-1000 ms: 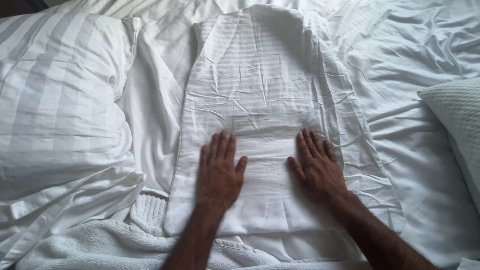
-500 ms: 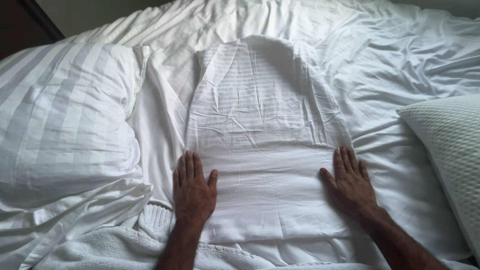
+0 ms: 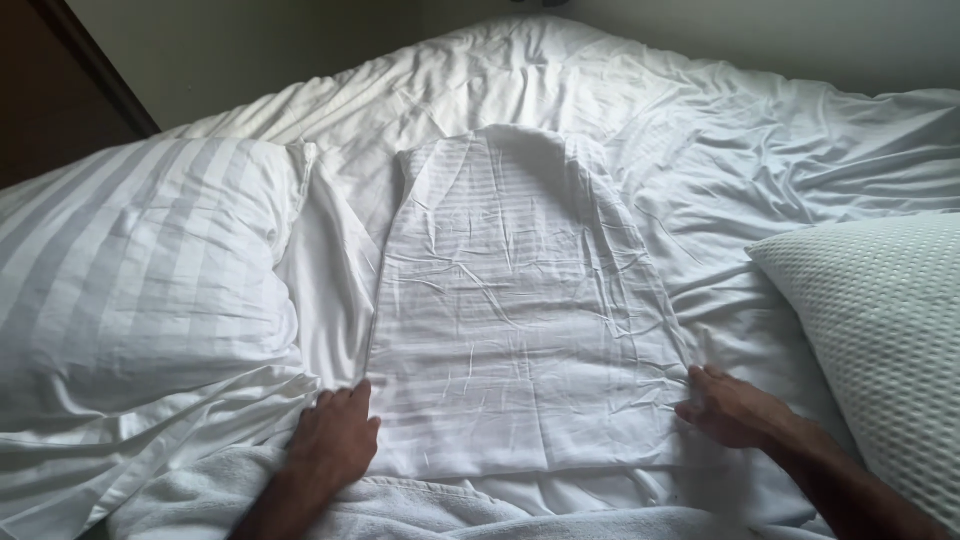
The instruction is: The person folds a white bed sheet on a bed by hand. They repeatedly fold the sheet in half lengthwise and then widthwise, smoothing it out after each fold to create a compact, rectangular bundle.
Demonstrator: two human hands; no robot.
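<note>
My left hand lies flat & open on the bed, fingers spread, right at the bottom left edge of the folded pillowcase. My right hand is flat & open too, palm down, fingertips touching the bottom right edge of the same cloth. Neither hand grips anything.

The pillowcase is white w/ faint stripes, a bit creased, lying flat in the middle of the bed between my hands. Its top end is rounded & points away from me. Under it is a crumpled white sheet.

A big striped pillow sits on the left, just beside the pillowcase. A bumpy white pillow is on the right, near my right arm. A fluffy white towel lies along the near edge, under my left wrist.
</note>
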